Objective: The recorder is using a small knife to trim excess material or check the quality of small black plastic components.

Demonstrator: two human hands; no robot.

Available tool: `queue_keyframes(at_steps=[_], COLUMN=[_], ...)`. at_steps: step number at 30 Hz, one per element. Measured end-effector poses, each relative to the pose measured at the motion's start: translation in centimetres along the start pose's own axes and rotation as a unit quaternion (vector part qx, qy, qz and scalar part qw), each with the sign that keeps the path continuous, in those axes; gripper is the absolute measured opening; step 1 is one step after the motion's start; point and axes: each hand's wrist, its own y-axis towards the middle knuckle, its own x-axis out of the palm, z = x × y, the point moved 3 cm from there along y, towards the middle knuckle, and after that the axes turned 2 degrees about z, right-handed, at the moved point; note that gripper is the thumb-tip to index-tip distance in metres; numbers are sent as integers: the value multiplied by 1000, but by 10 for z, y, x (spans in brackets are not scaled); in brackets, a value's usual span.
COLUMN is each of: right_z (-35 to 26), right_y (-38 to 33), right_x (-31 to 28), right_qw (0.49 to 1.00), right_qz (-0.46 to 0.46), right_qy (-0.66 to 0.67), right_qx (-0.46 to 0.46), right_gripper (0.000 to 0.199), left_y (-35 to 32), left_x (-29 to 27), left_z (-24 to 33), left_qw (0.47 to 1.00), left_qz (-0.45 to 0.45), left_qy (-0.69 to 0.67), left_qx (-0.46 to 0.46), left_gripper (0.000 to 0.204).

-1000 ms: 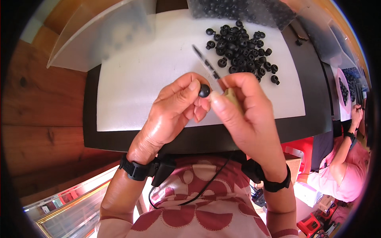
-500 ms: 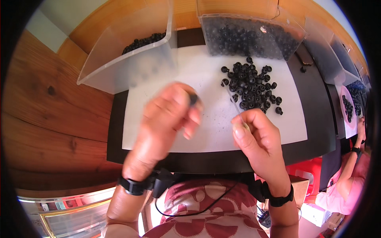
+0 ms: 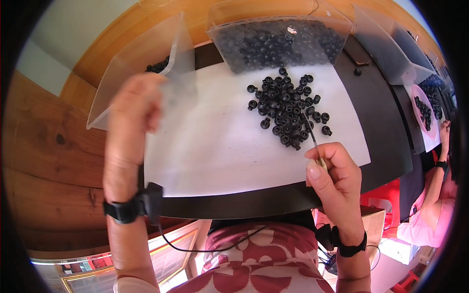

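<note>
My left hand [image 3: 133, 115] reaches out to the left, at the near wall of a clear plastic bin [image 3: 141, 68] that holds a few small black round parts [image 3: 157, 66]; whether its fingers hold anything is hidden. My right hand [image 3: 332, 171] is closed on a thin metal pick [image 3: 309, 131], whose tip points up into a pile of small black rubber-like round parts [image 3: 288, 110] lying on a white sheet [image 3: 220, 141].
A second clear bin [image 3: 278, 39] full of black parts stands behind the pile, with a third bin [image 3: 391, 49] to its right. The white sheet lies on a black mat [image 3: 386, 127]. At the far right another person's arm [image 3: 439, 166] works at a pink sheet with more black parts.
My hands have parted. The left one, which held a black part against the pick in front of me, has swung out to the left bin. The right hand has dropped toward the pile.
</note>
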Motion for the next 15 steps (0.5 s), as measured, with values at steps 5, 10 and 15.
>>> queue_keyframes(at_steps=[5, 10, 15], right_z=[2, 1, 10], right_y=[2, -2, 0], right_x=[-2, -9, -15], right_qw=[1000, 999, 998], right_qz=[-1, 8, 22], right_qy=[9, 18, 24], right_qx=[12, 33, 59], right_gripper=[22, 21, 20], left_y=[-15, 11, 21], left_x=[93, 125, 144], left_z=[-26, -41, -44], left_qw=[936, 851, 844], left_qz=[-240, -264, -294], left_qy=[256, 415, 425], left_qx=[37, 183, 145], left_gripper=[51, 62, 61])
